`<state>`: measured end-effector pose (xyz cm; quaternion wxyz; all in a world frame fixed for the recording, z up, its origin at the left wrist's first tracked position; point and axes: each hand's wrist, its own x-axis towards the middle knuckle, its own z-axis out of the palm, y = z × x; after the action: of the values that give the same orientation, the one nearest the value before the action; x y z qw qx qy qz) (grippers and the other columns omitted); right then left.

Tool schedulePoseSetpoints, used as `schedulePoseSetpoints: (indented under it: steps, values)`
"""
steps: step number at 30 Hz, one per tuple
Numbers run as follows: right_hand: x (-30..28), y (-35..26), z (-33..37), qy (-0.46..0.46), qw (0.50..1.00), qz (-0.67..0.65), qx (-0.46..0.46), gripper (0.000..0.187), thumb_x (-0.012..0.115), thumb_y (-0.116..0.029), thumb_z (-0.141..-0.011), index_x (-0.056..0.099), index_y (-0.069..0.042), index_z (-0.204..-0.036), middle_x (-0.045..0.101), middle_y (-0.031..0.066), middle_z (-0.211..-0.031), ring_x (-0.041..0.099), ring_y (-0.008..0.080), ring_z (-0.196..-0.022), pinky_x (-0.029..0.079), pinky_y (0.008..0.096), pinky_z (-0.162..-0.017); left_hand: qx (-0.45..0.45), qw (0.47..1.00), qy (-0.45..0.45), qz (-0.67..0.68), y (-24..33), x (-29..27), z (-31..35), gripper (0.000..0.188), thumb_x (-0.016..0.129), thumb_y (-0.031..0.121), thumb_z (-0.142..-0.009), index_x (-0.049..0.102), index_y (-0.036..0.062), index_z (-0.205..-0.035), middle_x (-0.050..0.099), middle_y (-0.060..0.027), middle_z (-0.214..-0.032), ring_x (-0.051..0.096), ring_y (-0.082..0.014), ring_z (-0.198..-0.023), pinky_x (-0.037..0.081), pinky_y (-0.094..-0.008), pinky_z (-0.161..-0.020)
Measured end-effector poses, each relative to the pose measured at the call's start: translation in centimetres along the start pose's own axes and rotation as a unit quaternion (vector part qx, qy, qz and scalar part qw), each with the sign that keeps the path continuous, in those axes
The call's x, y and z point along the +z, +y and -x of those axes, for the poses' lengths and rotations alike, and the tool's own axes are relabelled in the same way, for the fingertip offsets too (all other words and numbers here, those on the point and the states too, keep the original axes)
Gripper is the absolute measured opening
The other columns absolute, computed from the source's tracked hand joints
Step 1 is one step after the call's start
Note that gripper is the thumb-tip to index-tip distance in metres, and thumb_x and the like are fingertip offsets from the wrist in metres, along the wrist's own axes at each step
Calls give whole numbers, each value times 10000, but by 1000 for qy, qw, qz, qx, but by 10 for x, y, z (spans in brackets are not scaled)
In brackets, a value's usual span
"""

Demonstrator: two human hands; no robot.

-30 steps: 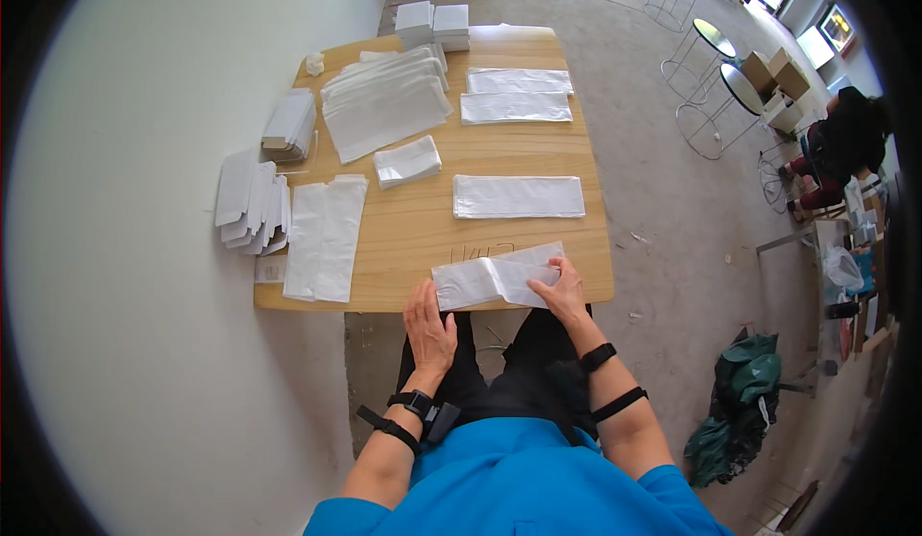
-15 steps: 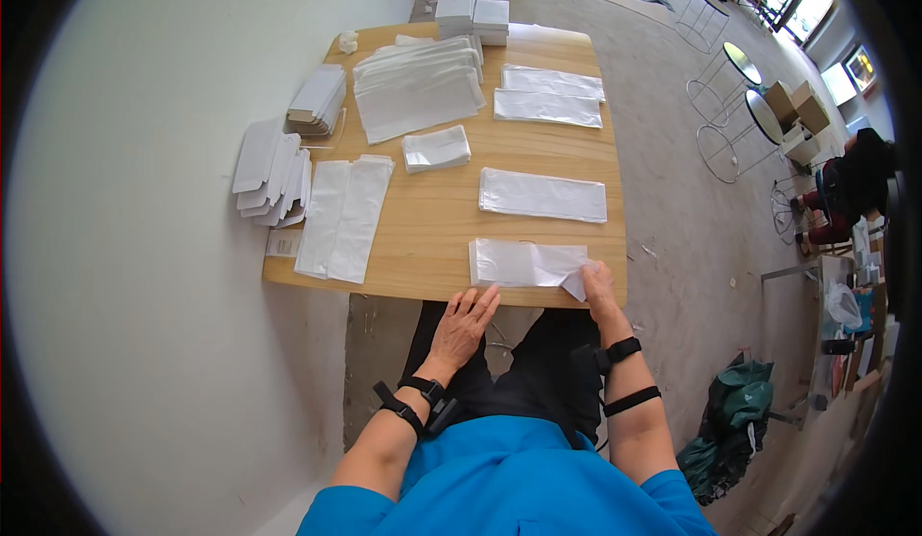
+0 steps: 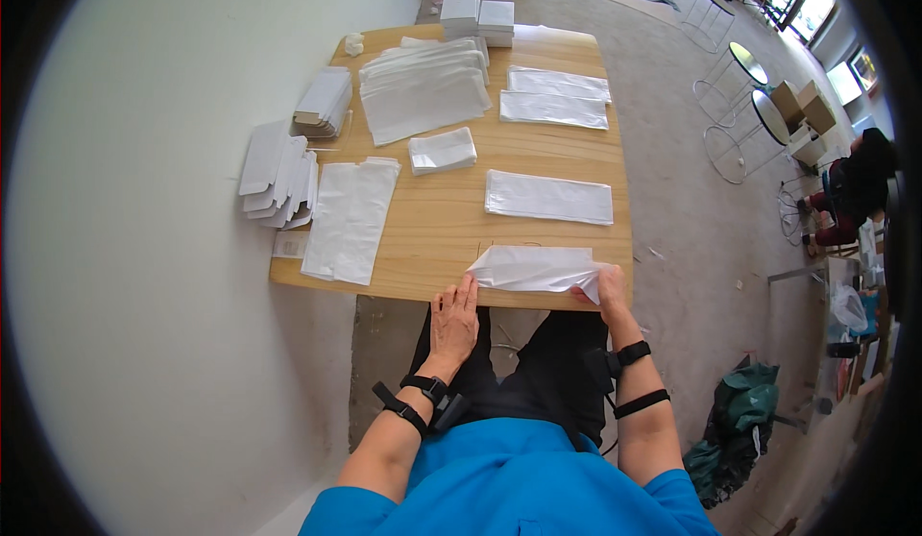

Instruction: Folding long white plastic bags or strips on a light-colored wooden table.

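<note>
At the table's near edge lies a thin white sheet or flat bag [image 3: 533,265], folded into a long strip and creased diagonally. My right hand [image 3: 610,288] pinches its right end, where the material bunches up. My left hand [image 3: 455,323] is at the sheet's near left corner, which seems caught between index fingertip and thumb; the thumb is hidden and the other fingers stretch forward. Just beyond it rests another white strip stack [image 3: 547,197], with two more strips [image 3: 554,97] farther back.
On the wooden table [image 3: 437,238] are a short folded stack [image 3: 443,151], larger white sheets [image 3: 423,94], a long white pile [image 3: 351,219], flat white cartons [image 3: 274,171] and white boxes [image 3: 459,12]. A wall [image 3: 173,248] borders the left. Stools [image 3: 747,62] and a person [image 3: 855,181] are at right.
My left hand's fingertips have come up to the sheet's left corner. My right hand has shifted slightly down, and the sheet now looks pulled into diagonal folds.
</note>
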<state>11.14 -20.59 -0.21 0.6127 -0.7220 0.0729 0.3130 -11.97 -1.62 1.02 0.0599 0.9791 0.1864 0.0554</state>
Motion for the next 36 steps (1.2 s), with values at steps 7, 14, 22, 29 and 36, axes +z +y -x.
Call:
schedulePoseSetpoints:
  steps: [7, 14, 22, 29, 36]
  values:
    - [-25, 6, -10, 156, 916, 298, -219, 258, 568, -192, -817, 558, 37, -934, 639, 250, -909, 652, 365, -820, 498, 414, -719, -84, 992, 42, 82, -1, -18, 3, 597, 631, 177, -792, 427, 80, -1344, 357, -49, -1445, 398, -277, -1210, 282, -419, -1032]
    - [-29, -2, -5, 118, 914, 317, -224, 339, 685, -196, -744, 577, 15, -986, 658, 219, -927, 654, 348, -845, 505, 407, -738, -39, 999, 7, 33, -10, -8, -5, 540, 627, 322, -841, 486, 109, -1316, 377, -46, -1450, 309, -268, -1349, 135, -540, -1121]
    - [-11, -39, 19, 179, 738, 514, -399, 624, 754, -215, -701, 499, -55, -1247, 499, 208, -1302, 460, 352, -1224, 368, 445, -1009, 54, 997, -24, 58, -33, -24, -14, 795, 649, 432, -809, 291, 111, -1443, 195, -82, -1538, 124, -306, -1425, 52, -558, -1134]
    - [81, 2, 49, -107, 698, 547, -449, 689, 651, -356, -814, 393, -74, -1388, 272, 156, -1496, 213, 322, -1401, 148, 461, -1143, 85, 990, -101, 40, -8, 4, -32, 1011, 650, 577, -742, 157, 99, -1484, 86, -75, -1564, 23, -312, -1441, -3, -539, -1146]
    - [79, 17, 55, -110, 709, 560, -416, 708, 618, -398, -838, 353, -83, -1415, 213, 124, -1531, 134, 288, -1432, 93, 455, -1158, 93, 986, -118, 77, -8, 2, -35, 990, 682, 505, -754, 158, 88, -1484, 75, -87, -1564, 15, -322, -1440, 5, -539, -1145]
